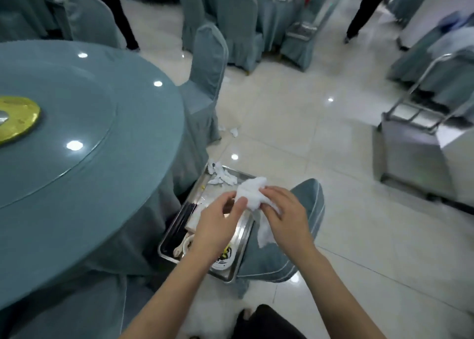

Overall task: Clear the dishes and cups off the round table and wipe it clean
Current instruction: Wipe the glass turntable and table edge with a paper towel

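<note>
Holding a white napkin (252, 193) in both hands' grip above the steel tray (237, 268) of dishes.

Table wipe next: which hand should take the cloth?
Left, probably. Both hands, left and right, pinch the cloth, but the table lies on the left, so the right would have to cross over.

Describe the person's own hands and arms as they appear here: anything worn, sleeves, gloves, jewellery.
Both arms are bare from the bottom edge of the picture up to the wrists; no sleeve shows. The left hand and the right hand wear no gloves. No watch, bracelet or ring is visible on the parts in view. Dark trousers show below, between the forearms.
</note>
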